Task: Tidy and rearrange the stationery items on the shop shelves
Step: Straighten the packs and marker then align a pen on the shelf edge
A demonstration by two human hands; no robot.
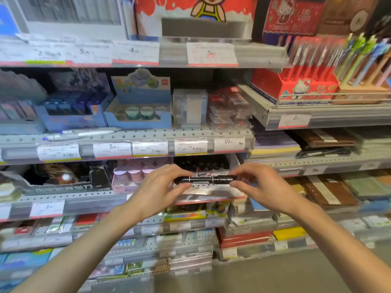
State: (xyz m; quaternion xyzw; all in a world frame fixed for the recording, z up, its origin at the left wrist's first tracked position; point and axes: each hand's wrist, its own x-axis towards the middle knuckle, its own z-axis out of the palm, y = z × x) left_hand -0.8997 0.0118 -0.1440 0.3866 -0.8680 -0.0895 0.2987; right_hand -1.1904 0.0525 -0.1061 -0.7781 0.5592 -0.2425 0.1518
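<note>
Nearest, two bare forearms are seen reaching in from five and seven o'clock, and a black marker (pixel 206 179) is held level between the two hands at about the centre of the view. Its left end is pinched by the left hand (pixel 157 188) between thumb and curled fingers, and its right end is pinched in the same way by the right hand (pixel 261 186), so the white-printed barrel is left showing between them. Just behind the marker, toward twelve o'clock, an open display box of black markers (pixel 202 163) is set on a grey perforated shelf (pixel 69 197), with a pink box of small jars (pixel 132 174) just beside it at nine o'clock and a dark display carton (pixel 69 178) further out the same way. Below the hands, at six o'clock, lower shelves stacked with flat packets are blurred. Farther back, one shelf up, a blue tray of round tape rolls (pixel 140 113) is placed at eleven o'clock, with a clear plastic box (pixel 190 106) to its right, and a loose pen (pixel 84 133) is laid along the shelf edge above white price labels (pixel 112 148). At two o'clock, a red cartoon-cat pen box (pixel 296 87) is stood behind a wire rail, with pastel pens (pixel 364 58) tilted beside it, and notebooks (pixel 325 140) are stacked on the shelf below.
</note>
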